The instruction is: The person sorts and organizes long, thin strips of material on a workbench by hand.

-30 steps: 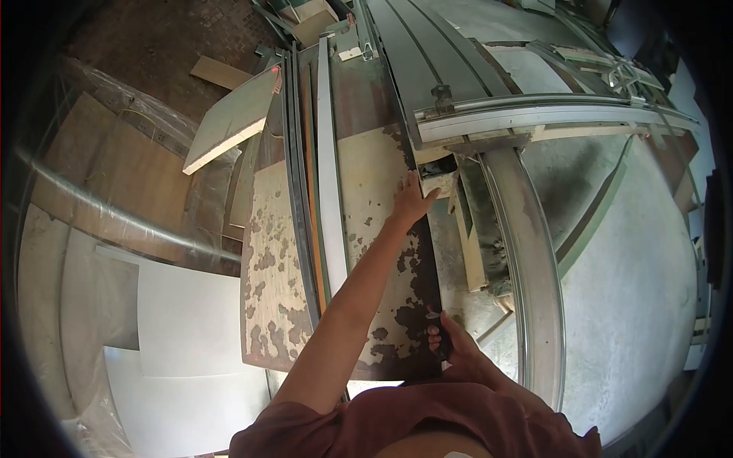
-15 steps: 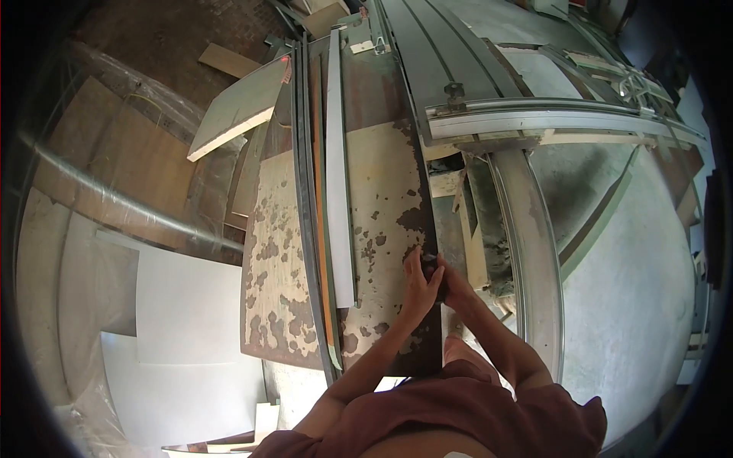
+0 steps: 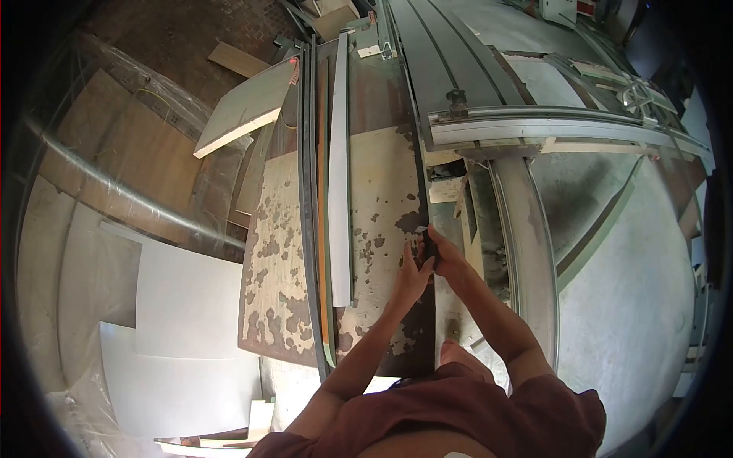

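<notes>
Over the right edge of a worn tabletop (image 3: 382, 175) with peeling patches, both hands come together around a small dark object (image 3: 428, 246). What kind of thing it is cannot be made out. My right hand (image 3: 447, 258) grips it from the right, its fingers wrapped toward the far end. On the other side, my left hand (image 3: 412, 273) has its fingers and thumb curled against the object's near part. Left of the hands, a long white strip (image 3: 340, 175) lies on the tabletop beside an orange-edged strip (image 3: 324, 229) and dark rails (image 3: 308, 191).
To the right runs a metal rail (image 3: 527, 229), with a crosswise aluminium fence (image 3: 550, 128) farther off. A grooved grey machine table (image 3: 435, 61) stands beyond. White sheets (image 3: 183, 305) and a plastic-wrapped board (image 3: 114, 145) lie at left.
Both hands have shifted slightly away from my body, and the dark object is turned more upright in view. My right hand now sits higher on it. The view has shifted slightly.
</notes>
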Demonstrator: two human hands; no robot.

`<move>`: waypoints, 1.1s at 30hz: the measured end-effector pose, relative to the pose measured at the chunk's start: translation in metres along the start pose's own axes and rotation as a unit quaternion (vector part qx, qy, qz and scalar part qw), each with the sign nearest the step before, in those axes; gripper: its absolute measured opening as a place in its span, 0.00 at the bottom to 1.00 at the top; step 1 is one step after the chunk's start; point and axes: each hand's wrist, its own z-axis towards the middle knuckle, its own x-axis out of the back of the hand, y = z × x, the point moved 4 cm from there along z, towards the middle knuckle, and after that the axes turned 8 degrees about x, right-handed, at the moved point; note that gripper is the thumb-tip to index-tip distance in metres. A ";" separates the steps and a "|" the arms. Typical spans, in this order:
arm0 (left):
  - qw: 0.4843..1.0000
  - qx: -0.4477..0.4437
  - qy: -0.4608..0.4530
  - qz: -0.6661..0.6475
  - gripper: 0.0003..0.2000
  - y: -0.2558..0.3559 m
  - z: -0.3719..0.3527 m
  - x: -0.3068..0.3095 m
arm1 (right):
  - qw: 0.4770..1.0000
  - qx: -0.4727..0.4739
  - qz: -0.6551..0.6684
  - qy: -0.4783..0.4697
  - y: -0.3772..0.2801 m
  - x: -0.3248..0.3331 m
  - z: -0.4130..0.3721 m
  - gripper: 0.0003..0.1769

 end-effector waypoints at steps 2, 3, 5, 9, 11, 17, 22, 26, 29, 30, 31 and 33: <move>1.000 0.003 0.002 -0.008 0.34 0.000 0.007 -0.001 | 1.000 -0.006 -0.006 -0.008 -0.005 -0.001 0.007 0.15; 1.000 0.004 0.004 -0.006 0.34 0.000 0.010 -0.001 | 1.000 -0.008 -0.005 -0.009 -0.006 0.001 0.012 0.15; 1.000 -0.005 -0.004 0.027 0.34 0.001 0.016 -0.001 | 0.999 -0.023 0.000 -0.022 -0.007 0.003 0.022 0.16; 0.999 -0.015 0.021 0.022 0.34 0.008 0.027 -0.001 | 0.999 -0.012 0.023 -0.021 -0.010 0.001 0.041 0.17; 0.999 0.026 0.023 0.028 0.34 0.010 0.033 -0.002 | 0.999 -0.018 0.015 -0.027 -0.014 0.001 0.046 0.17; 0.998 0.030 0.037 0.033 0.33 0.013 0.047 -0.006 | 0.999 -0.023 0.034 -0.017 -0.020 0.009 0.059 0.18; 0.997 0.022 0.037 0.070 0.35 0.016 0.054 -0.005 | 0.996 -0.005 0.014 -0.088 -0.029 0.003 0.048 0.18; 0.997 0.002 0.046 0.058 0.35 0.006 0.066 -0.010 | 0.992 0.026 -0.068 -0.105 -0.030 0.004 0.030 0.18; 0.995 -0.012 0.049 0.089 0.35 -0.005 0.074 -0.015 | 0.992 0.006 -0.097 -0.081 -0.033 0.014 0.030 0.17; 0.995 -0.012 0.048 0.087 0.35 -0.009 0.076 -0.017 | 0.992 0.006 -0.098 -0.080 -0.034 0.017 0.031 0.17; 0.993 -0.044 0.055 0.092 0.35 -0.011 0.077 -0.018 | 0.991 0.007 -0.113 -0.076 -0.035 0.019 0.033 0.17; 0.990 -0.079 0.062 0.096 0.35 -0.003 0.076 -0.018 | 0.989 0.011 -0.130 -0.074 -0.039 0.022 0.041 0.18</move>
